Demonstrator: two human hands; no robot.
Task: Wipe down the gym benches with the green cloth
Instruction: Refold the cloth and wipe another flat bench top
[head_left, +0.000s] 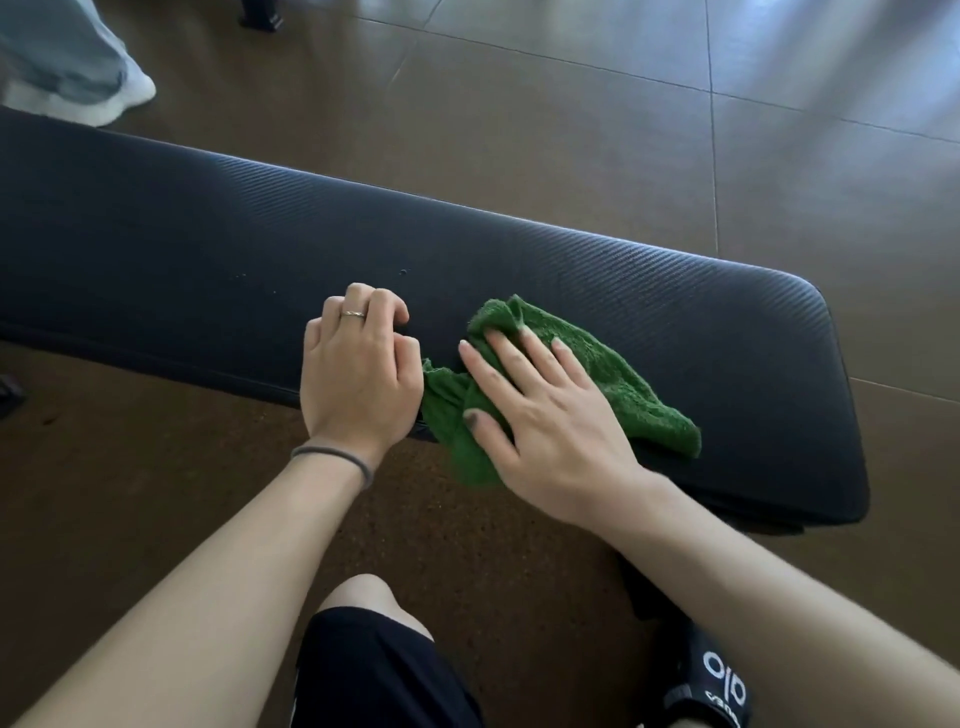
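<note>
On the near edge of the black padded bench (519, 270): crumpled green cloth (613, 379), terry-textured, one corner drooping over the side toward the floor (571, 104). Pressed flat by the right hand (545, 421), fingers straight and spread. Just beside it, left hand (358, 369), fingers curled, holding nothing (ring and wrist band visible), resting on the bench edge. Below, a bare knee (363, 592) and black sandal (711, 675).

Bench: we see a dark padded bench (208, 249) on the brown floor (571, 104);
On bench: green cloth (597, 374) near its right end
</note>
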